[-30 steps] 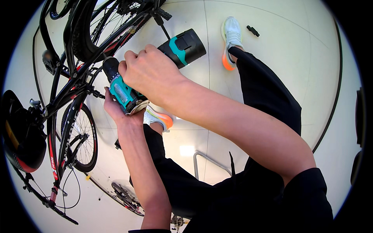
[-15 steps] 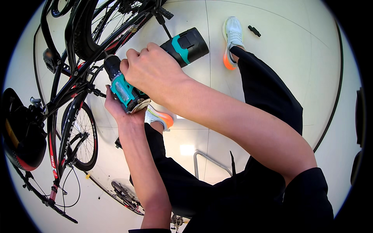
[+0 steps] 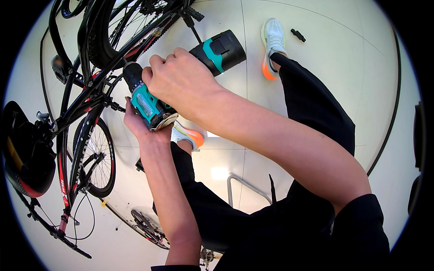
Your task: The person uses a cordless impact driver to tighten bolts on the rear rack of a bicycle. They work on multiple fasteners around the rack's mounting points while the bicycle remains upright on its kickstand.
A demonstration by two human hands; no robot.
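Note:
A teal and black cordless drill (image 3: 145, 105) is held in both hands, its chuck pointing up and left toward the black and red bicycle (image 3: 77, 101). My right hand (image 3: 184, 80) wraps round the grip, and the dark battery end (image 3: 226, 49) sticks out past it. Under the drill's body, my left hand (image 3: 138, 123) cups and supports it, with part of the fingers hidden behind the tool. The drill's tip overlaps a frame tube in the picture; whether it touches cannot be made out.
A dark helmet (image 3: 28, 153) hangs by the handlebar at the left. A small black part (image 3: 298, 35) lies on the tiled floor beyond my shoe (image 3: 274, 41). Behind my left forearm stands another bicycle (image 3: 147, 226), and a grey metal tube frame (image 3: 246, 184) shows between my legs.
Almost nothing differs. The whole view has shifted very slightly; both hands keep the same hold on the drill beside the bicycle.

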